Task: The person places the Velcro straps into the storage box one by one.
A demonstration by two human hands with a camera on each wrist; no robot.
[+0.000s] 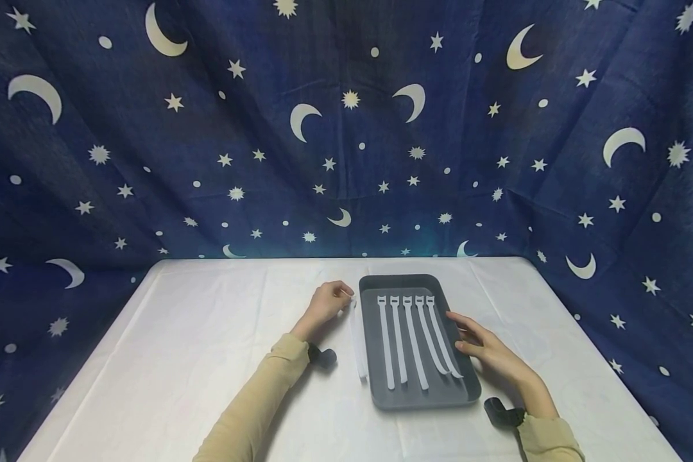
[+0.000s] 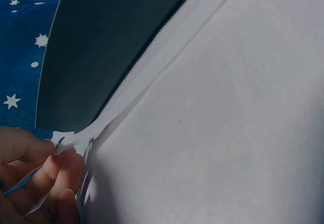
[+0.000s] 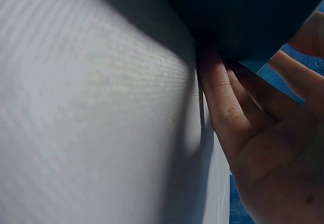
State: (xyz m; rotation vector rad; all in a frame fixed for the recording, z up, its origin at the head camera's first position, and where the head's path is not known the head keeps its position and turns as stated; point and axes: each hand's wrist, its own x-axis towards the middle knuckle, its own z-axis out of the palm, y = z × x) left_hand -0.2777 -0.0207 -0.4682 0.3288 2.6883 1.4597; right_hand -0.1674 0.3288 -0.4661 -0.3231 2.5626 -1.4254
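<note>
My left hand (image 1: 326, 301) pinches the slotted head of a white cable strap (image 1: 359, 346) just left of the grey tray (image 1: 421, 401). In the left wrist view, thumb and fingertips close on that head, and the strap (image 2: 147, 77) runs away along the tray's outer wall (image 2: 101, 51). Several more white cable straps (image 1: 409, 340) lie side by side in the tray, heads at the far end and tails towards me. My right hand (image 1: 487, 350) rests against the tray's right side, fingers extended. In the right wrist view, some fingertips of this hand (image 3: 263, 148) reach beneath the tray's edge.
A white cloth (image 1: 179, 359) covers the table under the tray. Dark blue curtain (image 1: 346, 128) with moons and stars hangs behind and at both sides. Each wrist wears a small black camera, the left one (image 1: 323, 358) close over the cloth.
</note>
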